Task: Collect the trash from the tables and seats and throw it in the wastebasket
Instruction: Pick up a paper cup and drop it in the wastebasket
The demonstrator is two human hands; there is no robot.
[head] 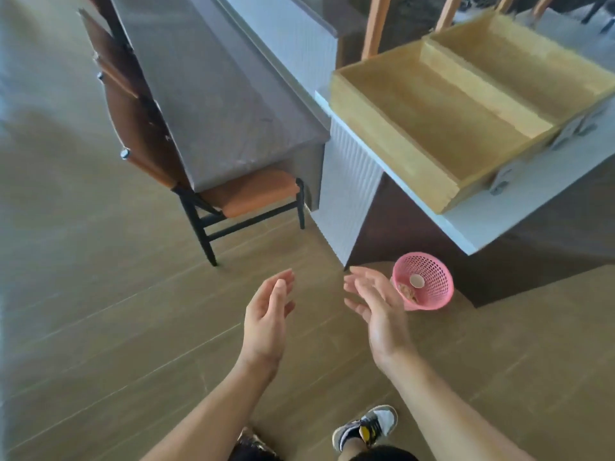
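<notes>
Both hands hold nothing: the left hand (266, 314) and right hand (376, 311) hang with fingers loose, palms facing, just beside the pink wastebasket (432, 294) on the floor. Inside it lie trash bits (412, 284) (too blurred to name). Behind the wastebasket, a chair (253, 191) sits half hidden under the table (213, 94).

A big yellow wooden box (392, 151) sits on a white desk (482, 224) at the top right. A wall of wood in the middle splits the box into two long parts. Grey metal hinges (570, 131) are fixed to its right end. Under the desk is a white side (349, 194) with thin lines running up and down. Orange wooden legs (376, 24) stand behind the box. The floor (100, 311) is brown wood planks. One shoe (369, 427), black, white and yellow, shows at the bottom.
</notes>
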